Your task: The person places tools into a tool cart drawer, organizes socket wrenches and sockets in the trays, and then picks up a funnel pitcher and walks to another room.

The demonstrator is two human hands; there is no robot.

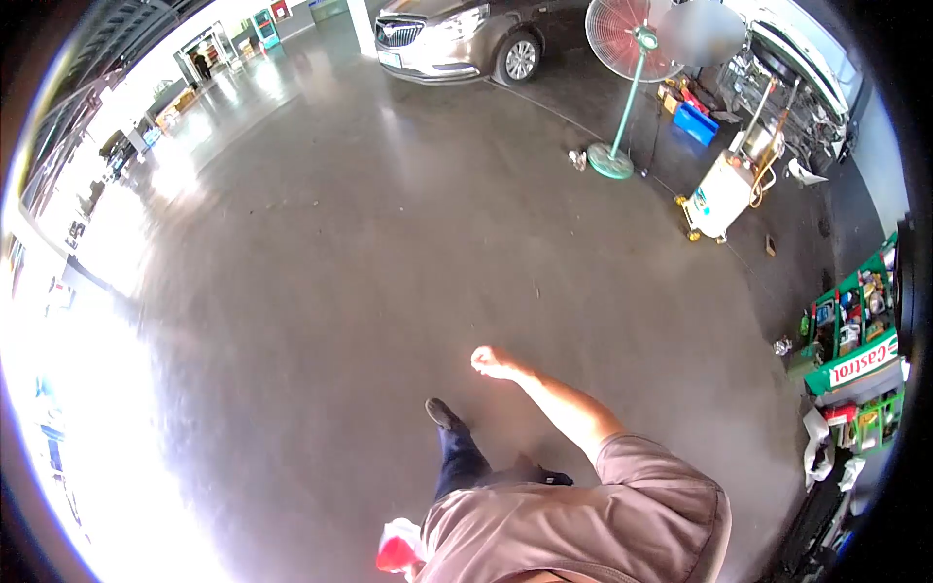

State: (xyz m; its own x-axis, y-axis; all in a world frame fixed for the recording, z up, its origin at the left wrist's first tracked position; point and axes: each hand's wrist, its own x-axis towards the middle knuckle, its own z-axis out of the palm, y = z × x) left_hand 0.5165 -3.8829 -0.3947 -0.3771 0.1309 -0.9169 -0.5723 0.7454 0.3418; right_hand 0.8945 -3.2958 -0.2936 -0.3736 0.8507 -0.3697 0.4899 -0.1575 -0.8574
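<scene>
Hanging at the bottom edge of the view, just beside the hem of the brownish shirt (583,530), a red-and-white thing (397,556) lay against the left hand (419,570), of which so little showed that I could not tell how its fingers were set. What the thing was could not be made out either; from its creased, rounded outline I judged it soft and light, more like a cloth or a thin packet than anything stiff, neither fragile nor likely to slip, and best taken by a bunched fold near the top, since a pinch at a loose corner would probably let the rest sag. Farther forward, the right hand (491,362) was held out over the floor (340,272), its fingers apparently curled into a loose fist with nothing visible in it, though glare washed out the detail. Below that hand, a dark trouser leg (461,462) ended in a dark shoe (443,414). Off to the right, a green rack (822,379) lettered Castrol held bottles and small items. Beyond it stood a white wheeled machine (721,194) with a hose, then a green-based fan (630,97) near a blue bin (695,124). Farther back was a parked car (457,39), and a dark-clothed person (202,66) showed small in the distance at upper left.
</scene>
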